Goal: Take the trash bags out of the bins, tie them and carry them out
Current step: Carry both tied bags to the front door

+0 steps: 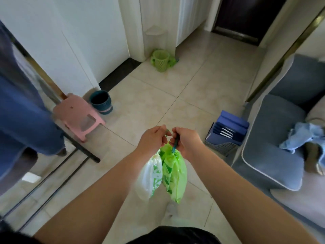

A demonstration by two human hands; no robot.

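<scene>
A green trash bag (pixel 175 173) hangs in front of me, cinched at its neck by a dark teal drawstring. A white bag with green print (pixel 151 178) hangs beside it on the left. My left hand (pixel 153 138) pinches one end of the drawstring and my right hand (pixel 186 140) grips the other end just above the green bag's neck. The hands are almost touching. On the floor stand a dark blue bin (pixel 101 102) near the white wall and a green perforated bin (pixel 161 61) farther back in a corner, with something green beside it.
A pink plastic stool (pixel 77 117) stands left of the blue bin. A mirror with a black frame (pixel 26 120) leans at the left. A blue folder rack (pixel 226 132) sits by a grey sofa (pixel 274 147) on the right. A dark door (pixel 246 16) is at the back.
</scene>
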